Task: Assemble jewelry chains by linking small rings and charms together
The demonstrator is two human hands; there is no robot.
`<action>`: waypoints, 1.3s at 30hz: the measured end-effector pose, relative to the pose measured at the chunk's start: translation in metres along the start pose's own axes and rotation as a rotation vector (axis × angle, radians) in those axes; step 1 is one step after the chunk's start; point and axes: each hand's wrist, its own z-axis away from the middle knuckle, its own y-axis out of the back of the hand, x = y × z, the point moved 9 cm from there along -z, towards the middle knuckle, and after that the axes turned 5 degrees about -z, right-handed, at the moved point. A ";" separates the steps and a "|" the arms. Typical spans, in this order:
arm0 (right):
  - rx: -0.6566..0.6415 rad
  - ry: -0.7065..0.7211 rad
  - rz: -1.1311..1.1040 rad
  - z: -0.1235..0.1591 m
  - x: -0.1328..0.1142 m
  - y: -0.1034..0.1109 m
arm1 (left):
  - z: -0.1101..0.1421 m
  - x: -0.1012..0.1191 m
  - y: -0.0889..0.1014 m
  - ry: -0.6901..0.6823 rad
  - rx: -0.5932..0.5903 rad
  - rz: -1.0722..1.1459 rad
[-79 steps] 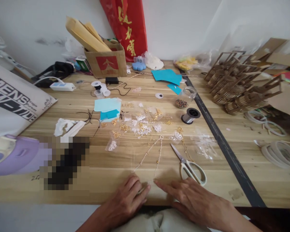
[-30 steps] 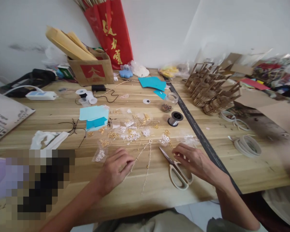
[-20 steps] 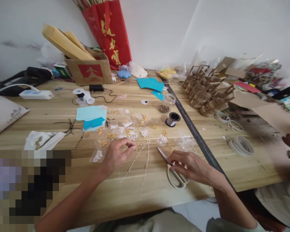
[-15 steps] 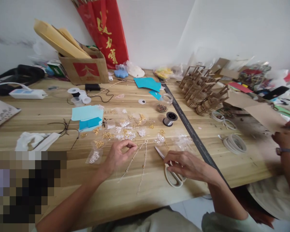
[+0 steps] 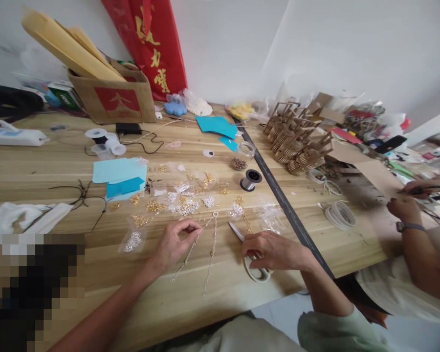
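A thin silver chain [image 5: 213,244] with small gold charms lies on the table in two strands, joined at a ring at the top. My left hand [image 5: 178,244] is closed in a pinch, its fingertips against the left strand; what is between them is too small to make out. My right hand [image 5: 273,250] is closed over white-handled scissors [image 5: 254,275], which lie with blades pointing up and left. A gold chain [image 5: 246,217] runs beside the blades. Small bags of silver findings [image 5: 188,206] and gold findings [image 5: 154,206] spread beyond my hands.
A wire spool [image 5: 251,180] and a dish of beads [image 5: 238,164] stand further back. Turquoise paper [image 5: 120,171] lies left, near black cord [image 5: 81,195]. Wooden baskets [image 5: 297,139] stand beyond a dark strip [image 5: 278,190]. At right, a co-worker's hands [image 5: 407,208] work.
The view has turned slightly right. My right hand has settled lower over the scissors' handles. My left fingertips have moved slightly down along the chain's left strand.
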 end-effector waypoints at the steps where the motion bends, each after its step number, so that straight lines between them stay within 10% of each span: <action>1: -0.009 -0.017 0.019 0.000 0.001 -0.003 | 0.000 -0.001 0.000 0.003 0.001 0.008; 17: 0.089 -0.056 0.115 0.010 0.010 -0.018 | -0.001 -0.011 -0.002 0.012 0.007 0.071; 29: 0.640 0.035 -0.326 0.037 0.019 0.125 | -0.003 -0.016 0.002 0.120 -0.008 0.182; 33: 0.612 0.194 -0.312 0.004 -0.016 0.144 | -0.008 -0.018 0.008 0.177 0.024 0.239; 39: 0.387 0.334 -0.134 -0.079 -0.058 0.101 | -0.018 -0.015 0.016 0.125 0.085 0.282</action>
